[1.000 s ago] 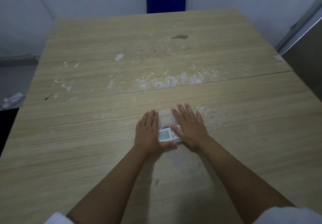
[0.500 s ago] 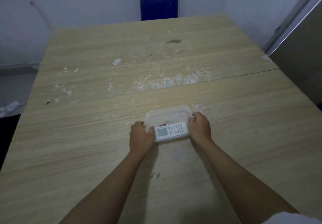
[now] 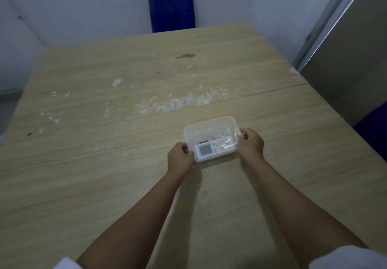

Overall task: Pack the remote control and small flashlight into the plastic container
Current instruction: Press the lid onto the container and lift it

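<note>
A clear plastic container (image 3: 210,125) with its lid on sits on the wooden table (image 3: 104,164), just past the middle. Through the lid I see a white remote control (image 3: 213,147) with a grey screen lying lengthwise. A small reddish object (image 3: 206,140) shows behind the remote; it is too blurred to identify. My left hand (image 3: 180,157) grips the container's left end. My right hand (image 3: 251,144) grips its right end. Both hands have fingers curled over the rim.
A blue chair back (image 3: 171,7) stands at the table's far edge against the wall. A grey cabinet or door (image 3: 356,59) rises at the right. White scuff marks (image 3: 178,103) run along the table's seam.
My hands moved from lying flat on the lid to gripping the container's two ends. The container now sits farther from me, and the view has tilted up.
</note>
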